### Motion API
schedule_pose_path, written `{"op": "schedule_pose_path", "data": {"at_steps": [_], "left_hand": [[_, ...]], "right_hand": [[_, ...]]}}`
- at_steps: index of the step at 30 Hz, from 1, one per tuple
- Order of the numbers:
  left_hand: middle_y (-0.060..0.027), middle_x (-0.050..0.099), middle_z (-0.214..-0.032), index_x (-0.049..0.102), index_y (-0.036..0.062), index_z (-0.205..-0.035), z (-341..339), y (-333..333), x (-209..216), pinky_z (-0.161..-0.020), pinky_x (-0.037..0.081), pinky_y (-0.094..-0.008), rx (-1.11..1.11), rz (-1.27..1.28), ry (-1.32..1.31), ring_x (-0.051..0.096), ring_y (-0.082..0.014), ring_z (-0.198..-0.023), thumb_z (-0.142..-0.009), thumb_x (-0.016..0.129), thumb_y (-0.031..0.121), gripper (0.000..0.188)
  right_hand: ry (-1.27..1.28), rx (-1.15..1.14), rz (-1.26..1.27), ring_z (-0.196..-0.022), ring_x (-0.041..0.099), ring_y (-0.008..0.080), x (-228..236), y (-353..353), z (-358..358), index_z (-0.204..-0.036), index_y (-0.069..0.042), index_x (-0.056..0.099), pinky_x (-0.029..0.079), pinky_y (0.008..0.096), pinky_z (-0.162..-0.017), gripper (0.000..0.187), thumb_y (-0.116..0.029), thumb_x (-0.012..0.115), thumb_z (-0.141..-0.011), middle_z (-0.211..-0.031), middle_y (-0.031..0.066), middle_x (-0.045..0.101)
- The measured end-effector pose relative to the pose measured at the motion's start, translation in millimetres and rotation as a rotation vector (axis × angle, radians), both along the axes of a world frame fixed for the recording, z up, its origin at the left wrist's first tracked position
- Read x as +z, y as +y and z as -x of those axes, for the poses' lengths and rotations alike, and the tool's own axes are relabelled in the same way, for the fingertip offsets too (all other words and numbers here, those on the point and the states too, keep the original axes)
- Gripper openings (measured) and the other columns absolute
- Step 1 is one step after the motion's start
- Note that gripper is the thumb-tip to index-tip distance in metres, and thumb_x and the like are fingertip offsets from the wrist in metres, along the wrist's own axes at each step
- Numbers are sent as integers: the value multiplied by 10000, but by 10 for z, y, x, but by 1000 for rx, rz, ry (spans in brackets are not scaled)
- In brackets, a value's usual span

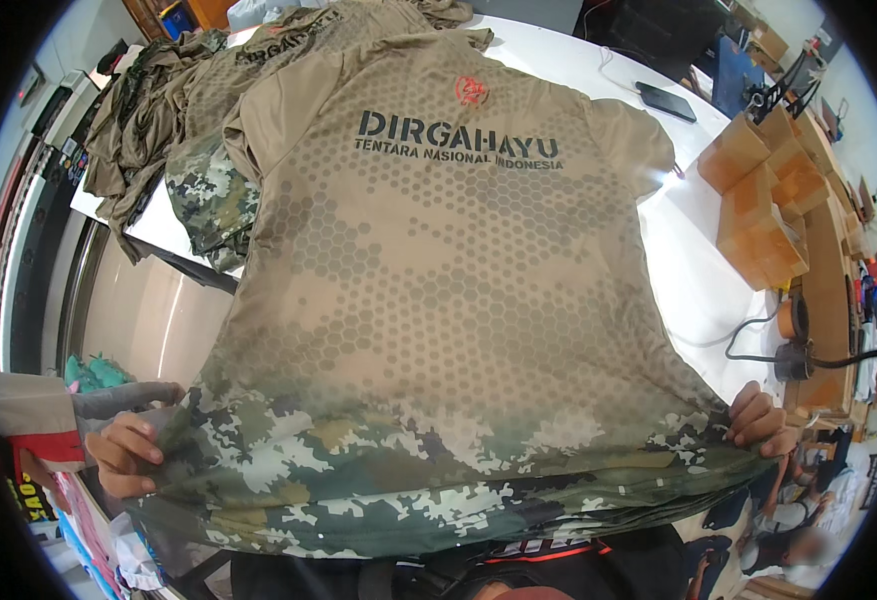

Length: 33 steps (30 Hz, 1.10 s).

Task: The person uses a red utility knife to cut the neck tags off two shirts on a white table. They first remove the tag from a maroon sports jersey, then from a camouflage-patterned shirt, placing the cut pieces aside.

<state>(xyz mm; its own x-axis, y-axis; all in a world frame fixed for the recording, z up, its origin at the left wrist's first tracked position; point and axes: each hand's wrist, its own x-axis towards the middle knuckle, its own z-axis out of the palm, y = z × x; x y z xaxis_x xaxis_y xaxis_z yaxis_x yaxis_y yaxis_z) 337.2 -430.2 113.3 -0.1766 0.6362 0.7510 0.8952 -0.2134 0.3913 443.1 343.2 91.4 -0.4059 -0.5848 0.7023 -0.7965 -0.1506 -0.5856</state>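
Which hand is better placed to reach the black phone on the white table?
Right, probably. The right hand grips the camo shirt hem on the phone side of the white table; the left hand holds the far corner, off the table's edge.

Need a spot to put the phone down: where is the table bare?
Bare white table lies right of the spread shirt, between it and the cardboard boxes, though a cable crosses it. The far left is crowded with piled shirts.

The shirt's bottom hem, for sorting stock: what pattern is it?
In the head view, the shirt has a green, tan and white pixel camouflage hem; tan hexagons above.
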Motion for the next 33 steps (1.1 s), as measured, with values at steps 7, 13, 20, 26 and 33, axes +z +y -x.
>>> {"op": "schedule_pose_path", "data": {"at_steps": [7, 13, 20, 26, 33], "left_hand": [[-236, 595, -1236, 593, 81, -1178, 473, -33, 262, -855, 579, -538, -238, 343, -398, 694, -376, -996, -956, 635, 198, 255], [-131, 616, -1226, 584, 67, -1305, 1329, 182, -427, -913, 551, -467, -28, -362, -681, 625, -292, -1104, -956, 638, 159, 365], [-172, 646, -1344, 593, -41, -1358, 3147, 1492, 278, -1060, 425, -342, 1067, -163, -375, 596, -245, -1219, -969, 663, 282, 511], [-264, 663, -1273, 585, 12, -1296, 4917, 1799, -548, -1005, 492, -466, 1240, 357, -206, 629, -417, -1200, -965, 691, 400, 521], [-267, 678, -1132, 526, 28, -1366, 4713, 1855, -385, -905, 522, -471, 1233, 97, -283, 674, -360, -1045, -960, 717, 373, 565]], "right_hand": [[-83, 0, 179, -810, 616, 293, -2, -164, 326, -1198, -67, 550, 551, 518, -789, 256, -250, 582, -1022, -941, 147, 586], [-262, -693, 455, -978, 615, 311, -153, 211, 775, -1274, -11, 534, 548, 495, -908, 334, -273, 519, -1067, -1067, 156, 591], [-219, -1640, 92, -1237, 587, 311, 291, -402, 3284, -1353, 48, 579, 413, 401, -1085, 570, -440, 496, -1071, -1300, 205, 645], [-133, -1631, -440, -1113, 653, 439, -1161, 690, 4775, -1194, -44, 648, 487, 471, -974, 321, -303, 548, -1031, -1126, 276, 694], [-127, -1639, -260, -1099, 640, 497, -1059, 313, 4792, -1164, -36, 576, 502, 560, -886, 240, -214, 542, -1008, -1117, 301, 688]]}}
